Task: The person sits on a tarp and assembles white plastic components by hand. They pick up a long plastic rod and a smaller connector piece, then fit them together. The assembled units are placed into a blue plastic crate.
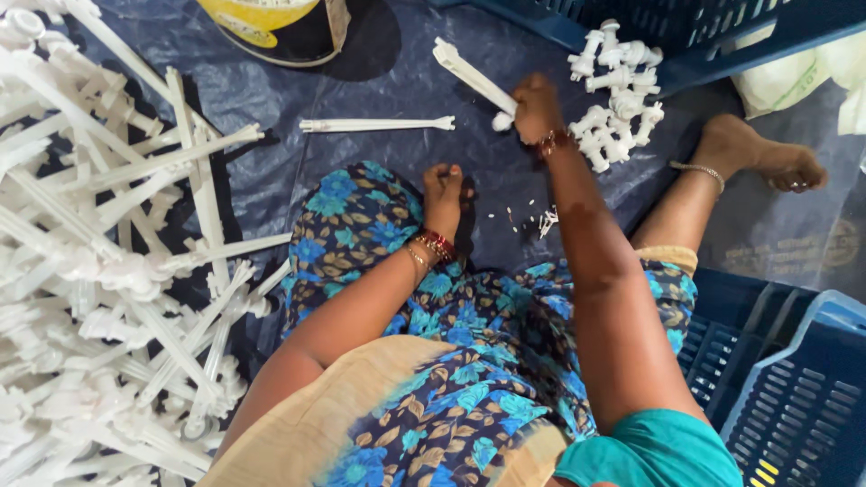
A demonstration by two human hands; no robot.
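Note:
My right hand (pixel 537 106) is closed around one end of a long white plastic sprue strip (pixel 469 74) that points up and to the left over the dark floor sheet. A small white moulded piece (pixel 502 121) sits at the strip's lower end by my fist. My left hand (pixel 444 191) is a closed fist resting on my knee over blue floral cloth; whether it holds anything is hidden. A heap of small white plastic parts (pixel 615 101) lies just right of my right hand. Another bare white strip (pixel 377 124) lies flat on the sheet to the left.
A large tangled pile of white sprue strips (pixel 99 271) fills the left side. Blue slotted crates stand at the top right (pixel 695 27) and bottom right (pixel 794 397). A yellow and black bucket (pixel 275 27) is at the top. My bare foot (pixel 767 158) rests at the right.

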